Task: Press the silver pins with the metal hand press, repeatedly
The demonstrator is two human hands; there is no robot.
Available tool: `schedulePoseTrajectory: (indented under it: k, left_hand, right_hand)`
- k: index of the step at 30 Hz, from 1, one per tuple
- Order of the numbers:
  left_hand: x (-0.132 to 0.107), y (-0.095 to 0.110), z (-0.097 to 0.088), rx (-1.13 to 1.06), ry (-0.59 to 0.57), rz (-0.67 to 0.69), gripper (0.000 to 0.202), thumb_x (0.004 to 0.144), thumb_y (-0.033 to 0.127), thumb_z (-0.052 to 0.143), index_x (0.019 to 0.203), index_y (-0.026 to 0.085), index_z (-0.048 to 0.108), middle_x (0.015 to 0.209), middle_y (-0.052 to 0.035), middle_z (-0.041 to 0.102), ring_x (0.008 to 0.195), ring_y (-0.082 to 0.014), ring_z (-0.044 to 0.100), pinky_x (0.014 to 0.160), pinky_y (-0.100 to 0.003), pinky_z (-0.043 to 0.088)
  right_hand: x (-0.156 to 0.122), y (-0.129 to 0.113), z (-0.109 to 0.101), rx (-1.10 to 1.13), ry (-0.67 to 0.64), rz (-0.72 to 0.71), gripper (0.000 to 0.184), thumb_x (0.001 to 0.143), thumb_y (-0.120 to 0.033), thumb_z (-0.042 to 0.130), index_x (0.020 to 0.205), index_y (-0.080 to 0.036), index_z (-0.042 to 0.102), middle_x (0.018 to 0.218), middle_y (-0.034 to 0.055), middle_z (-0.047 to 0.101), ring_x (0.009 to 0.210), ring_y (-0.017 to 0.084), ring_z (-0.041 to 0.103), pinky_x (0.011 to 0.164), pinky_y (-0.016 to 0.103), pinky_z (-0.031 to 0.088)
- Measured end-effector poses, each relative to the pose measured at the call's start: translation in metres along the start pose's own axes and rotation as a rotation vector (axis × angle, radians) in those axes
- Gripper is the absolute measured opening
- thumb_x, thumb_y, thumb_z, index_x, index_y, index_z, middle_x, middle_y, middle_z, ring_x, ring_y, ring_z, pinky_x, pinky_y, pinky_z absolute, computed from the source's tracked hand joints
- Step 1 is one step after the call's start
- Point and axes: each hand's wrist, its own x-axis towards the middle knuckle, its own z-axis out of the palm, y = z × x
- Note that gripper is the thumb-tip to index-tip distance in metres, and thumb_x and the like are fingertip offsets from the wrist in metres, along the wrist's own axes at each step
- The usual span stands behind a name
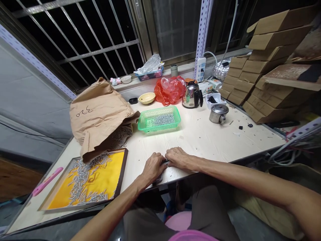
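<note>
Near the front edge of the table, my left hand [153,166] and my right hand [177,157] meet, fingers curled in toward each other. Between them shows a sliver of a small dark, metallic-looking piece; my fingers cover most of it, so its kind is hidden. A dark object under my left hand, at the table edge, is mostly covered. Beyond the hands stands a green plastic basket [143,124] with many small metal pins [164,119] in it. On the left lies a yellow-bottomed tray [114,174] with more loose metal pins [82,180].
A large brown paper bag [100,113] slumps over the tray's back edge. A pink-handled tool [47,181] lies far left. Behind are a cream bowl [146,97], red plastic bag [170,89], kettle [192,95] and lidded metal cup [218,114]. Cardboard boxes [271,67] are stacked right.
</note>
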Motion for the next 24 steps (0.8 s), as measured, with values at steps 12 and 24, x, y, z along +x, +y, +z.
schedulePoseTrajectory:
  k: [12, 24]
  left_hand:
    - [-0.05, 0.053, 0.061, -0.114, 0.309, 0.068, 0.031, 0.091, 0.008, 0.046, 0.12, 0.017, 0.051, 0.127, -0.0086, 0.048, 0.121, -0.0247, 0.04, 0.105, -0.045, 0.038]
    - [-0.061, 0.065, 0.093, -0.174, 0.386, 0.091, 0.02, 0.088, 0.013, 0.043, 0.093, 0.015, 0.062, 0.086, -0.0099, 0.063, 0.075, -0.0225, 0.059, 0.069, -0.034, 0.052]
  right_hand:
    - [0.011, 0.031, 0.007, -0.025, 0.127, 0.011, 0.003, 0.091, -0.017, 0.063, 0.089, -0.015, 0.065, 0.094, 0.006, 0.059, 0.091, 0.021, 0.052, 0.078, 0.028, 0.033]
    - [0.026, -0.065, 0.004, -0.049, 0.081, -0.507, 0.009, 0.084, -0.016, 0.065, 0.076, -0.02, 0.065, 0.088, 0.0054, 0.057, 0.091, 0.023, 0.045, 0.072, 0.033, 0.034]
